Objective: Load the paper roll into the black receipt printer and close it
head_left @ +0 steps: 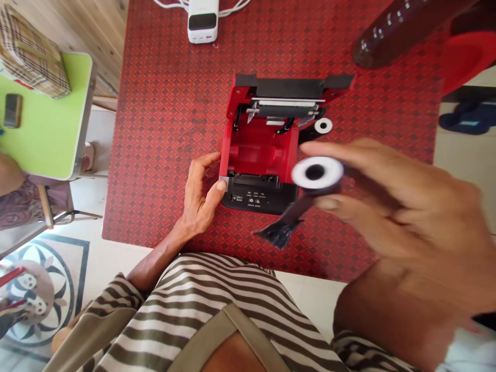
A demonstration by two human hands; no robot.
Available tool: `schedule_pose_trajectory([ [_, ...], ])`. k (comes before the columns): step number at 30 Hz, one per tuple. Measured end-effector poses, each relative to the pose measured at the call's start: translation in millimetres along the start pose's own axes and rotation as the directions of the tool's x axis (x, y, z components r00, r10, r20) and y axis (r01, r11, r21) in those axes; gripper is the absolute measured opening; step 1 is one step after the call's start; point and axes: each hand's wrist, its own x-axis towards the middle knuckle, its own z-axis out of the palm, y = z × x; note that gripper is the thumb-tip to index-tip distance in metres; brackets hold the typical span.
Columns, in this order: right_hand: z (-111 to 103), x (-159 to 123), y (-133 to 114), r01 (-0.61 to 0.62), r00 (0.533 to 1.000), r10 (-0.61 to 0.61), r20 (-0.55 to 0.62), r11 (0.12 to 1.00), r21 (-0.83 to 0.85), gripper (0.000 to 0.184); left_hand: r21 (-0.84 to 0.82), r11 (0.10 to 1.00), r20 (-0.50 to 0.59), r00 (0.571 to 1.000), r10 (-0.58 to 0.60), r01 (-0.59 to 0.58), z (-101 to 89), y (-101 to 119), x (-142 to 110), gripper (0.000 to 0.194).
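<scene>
A small red and black label printer [263, 194] stands on the table with its lid [289, 88] tipped up, so the bare red inside shows. My left hand [203, 191] holds the printer's front left corner, thumb on top and fingers along the side. In front of the printer's right side, raised toward the camera, my right hand [403, 206] pinches a black ribbon roll [318, 173] between thumb and fingers. The roll's white ring-shaped end faces up, and a crumpled loose ribbon end [282, 230] hangs to the left. A second white-ended black roll [323, 125] lies beside the printer.
A white device [203, 23] with white cables sits at the red patterned table's [166, 119] far edge. At the upper right lies a dark brown cylinder [387, 41]. On the left, a green table [54, 139] holds a phone [13, 110] and a plaid bag [33, 51]; a person's leg shows below.
</scene>
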Motion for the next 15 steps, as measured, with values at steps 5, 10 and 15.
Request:
schedule_pose_trajectory([
  [5,48,35,-11,0.161,0.983,-0.127,0.132,0.944,-0.287,0.035,0.011,0.999,0.037,0.998,-0.041,0.041,-2.5,3,0,0.060],
  [10,78,46,0,0.134,0.989,-0.098,0.109,0.906,-0.401,0.027,0.035,0.998,0.040,0.997,-0.059,0.057,-2.7,8,1,0.060],
  [15,76,61,12,0.184,0.970,-0.095,0.225,0.890,-0.417,0.026,0.041,0.996,0.037,0.996,-0.081,0.079,-1.8,11,1,0.063],
])
